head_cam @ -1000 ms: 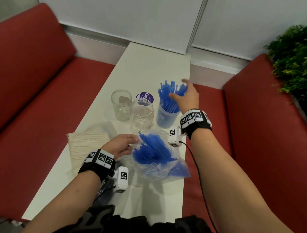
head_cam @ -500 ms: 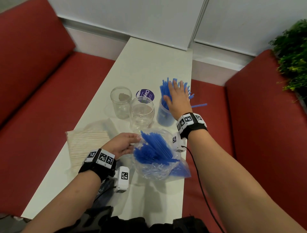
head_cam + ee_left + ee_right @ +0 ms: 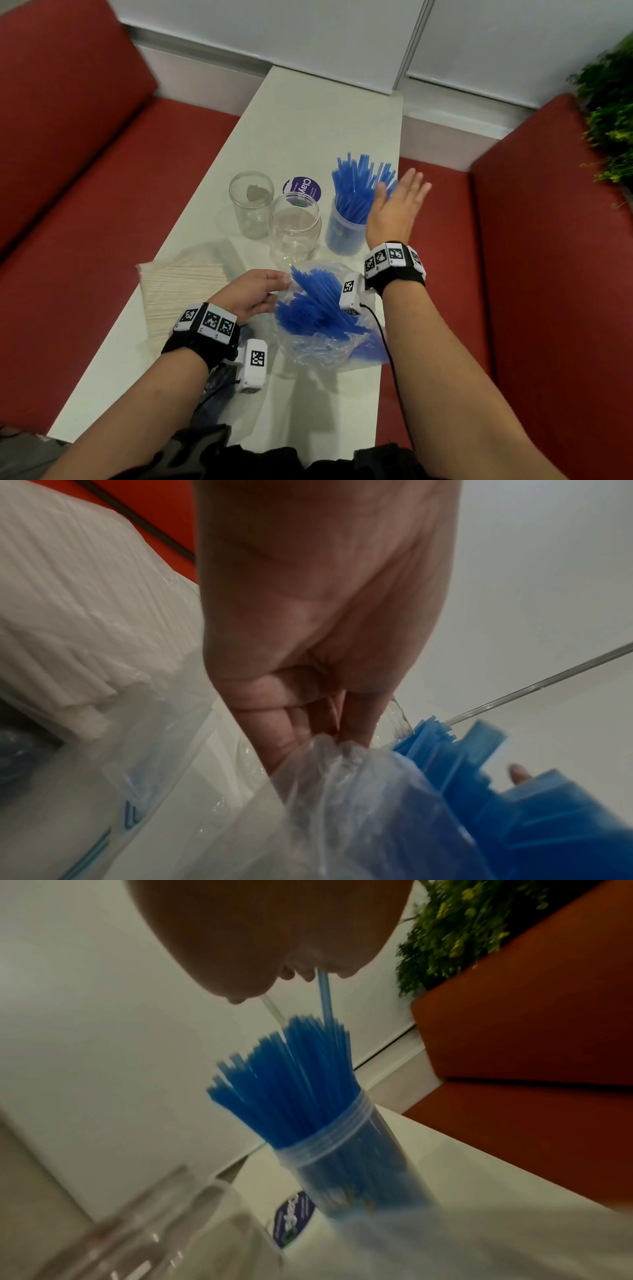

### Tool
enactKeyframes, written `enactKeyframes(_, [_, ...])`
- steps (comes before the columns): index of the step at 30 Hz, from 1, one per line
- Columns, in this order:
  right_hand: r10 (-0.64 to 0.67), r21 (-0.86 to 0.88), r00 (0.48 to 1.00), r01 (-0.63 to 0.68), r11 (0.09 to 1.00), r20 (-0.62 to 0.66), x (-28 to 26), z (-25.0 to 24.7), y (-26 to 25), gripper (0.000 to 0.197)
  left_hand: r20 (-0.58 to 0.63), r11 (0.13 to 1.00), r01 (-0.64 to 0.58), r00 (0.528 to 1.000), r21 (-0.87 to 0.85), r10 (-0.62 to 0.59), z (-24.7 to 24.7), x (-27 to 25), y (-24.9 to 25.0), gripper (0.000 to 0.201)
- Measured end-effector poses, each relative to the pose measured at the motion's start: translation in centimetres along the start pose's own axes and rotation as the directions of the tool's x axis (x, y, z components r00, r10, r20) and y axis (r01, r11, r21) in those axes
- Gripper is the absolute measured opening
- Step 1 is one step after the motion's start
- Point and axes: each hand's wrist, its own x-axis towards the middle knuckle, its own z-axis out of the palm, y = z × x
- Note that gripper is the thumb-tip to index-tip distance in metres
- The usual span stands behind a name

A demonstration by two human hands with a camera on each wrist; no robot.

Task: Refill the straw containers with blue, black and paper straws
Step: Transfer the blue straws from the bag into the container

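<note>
my right hand (image 3: 394, 210): fingers straight, flat beside the blue straws (image 3: 359, 185) standing upright in their container (image 3: 344, 236) | my left hand (image 3: 251, 294): pinching the straw bag (image 3: 325, 342), nearer me

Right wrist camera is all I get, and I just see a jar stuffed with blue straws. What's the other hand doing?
Observer: The left hand pinches the rim of a crinkly clear plastic bag of blue straws.
Operator: Where are the paper ones?
Observer: A flat pack of pale paper straws lies on the white table, just left of that hand.
Operator: Is my hand grabbing the straws in the jar?
Observer: No. The head view shows the right hand open with straight fingers, against the right side of the straws in the clear plastic jar of blue straws.
</note>
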Motion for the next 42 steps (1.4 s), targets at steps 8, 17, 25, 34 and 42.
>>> enactKeyframes(8, [-0.174, -0.17, 0.965, 0.208, 0.963, 0.196, 1.4, 1.2, -0.4, 0.074, -0.031, 1.0, -0.008, 0.999, 0.017, 0.008, 0.0, -0.5, 0.2, 0.014])
enactKeyframes(17, [-0.253, -0.035, 0.959, 0.259, 0.965, 0.126, 0.5, -3.7, -1.3, 0.058, -0.078, 1.0, -0.006, 0.997, 0.022, 0.007, 0.4, -0.9, -0.3, 0.016])
enactKeyframes(25, [-0.155, 0.269, 0.691, -0.058, 0.961, 0.706, -9.7, -5.7, 3.2, 0.048, -0.137, 1.0, -0.018, 0.99, 0.019, 0.02, 2.5, -1.5, -0.6, 0.025])
enactKeyframes(34, [-0.128, 0.037, 0.482, 0.193, 0.98, 0.867, -15.9, -4.5, 5.4, 0.091, -0.163, 0.988, -0.01, 0.987, -0.154, -0.016, 4.4, -2.1, -0.6, 0.024])
enactKeyframes(42, [-0.175, 0.335, 0.775, -0.05, 0.941, 0.608, -17.7, -3.2, 5.1, 0.017, -0.148, 0.986, -0.024, 0.989, -0.164, 0.0, 4.5, -2.7, -0.3, 0.026])
